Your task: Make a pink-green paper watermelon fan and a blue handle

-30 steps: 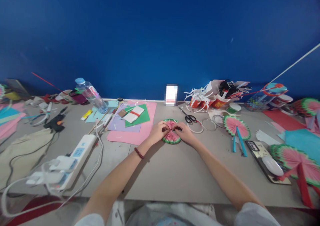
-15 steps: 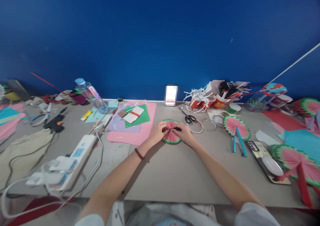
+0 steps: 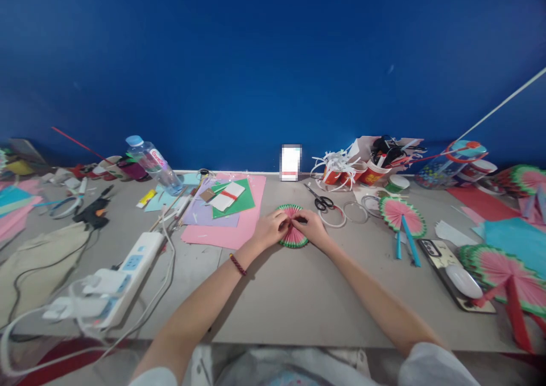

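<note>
A round pleated paper fan, pink with a green rim, lies on the grey table straight ahead. My left hand pinches its left side near the centre. From the right, my right hand has its fingers closed on the centre of the same disc. Both hands cover much of its middle. A dark red bead bracelet circles my left wrist.
Black scissors and tape rings lie behind my right hand. Coloured paper sheets sit to the left, with a power strip, glue gun and water bottle. Finished fans, a phone and red cups stand at the right.
My hands stay on the fan's centre with only small finger movements. The view has shifted slightly.
</note>
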The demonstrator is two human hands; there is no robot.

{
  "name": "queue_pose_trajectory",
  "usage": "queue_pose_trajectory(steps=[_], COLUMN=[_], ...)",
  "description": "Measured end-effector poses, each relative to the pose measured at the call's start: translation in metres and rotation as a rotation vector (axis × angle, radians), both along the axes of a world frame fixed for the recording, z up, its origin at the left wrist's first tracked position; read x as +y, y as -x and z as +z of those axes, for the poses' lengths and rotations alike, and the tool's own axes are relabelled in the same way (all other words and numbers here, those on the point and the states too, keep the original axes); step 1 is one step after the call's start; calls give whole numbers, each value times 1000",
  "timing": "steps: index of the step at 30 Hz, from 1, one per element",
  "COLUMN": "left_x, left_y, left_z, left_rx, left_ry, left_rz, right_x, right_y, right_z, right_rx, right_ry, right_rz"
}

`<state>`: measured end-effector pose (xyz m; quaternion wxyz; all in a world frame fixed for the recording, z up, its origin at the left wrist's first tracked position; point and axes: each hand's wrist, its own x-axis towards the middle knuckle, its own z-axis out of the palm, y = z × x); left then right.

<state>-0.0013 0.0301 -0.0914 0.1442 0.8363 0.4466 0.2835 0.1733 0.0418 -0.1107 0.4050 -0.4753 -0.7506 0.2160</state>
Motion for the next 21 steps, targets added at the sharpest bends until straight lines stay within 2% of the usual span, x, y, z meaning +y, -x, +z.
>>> queue_pose_trajectory(steps=[15,21], left_x=[2,3], left_y=[-1,2], left_z=[-5,-2], left_rx=[33,-113], left_ry=[-66,7], left_rz=[4,4], right_x=[-4,-4], right_y=[3,3], right_z=[4,6], right_rx=[-158,-100], right_ry=[-70,-42], right_rz=[74,88])
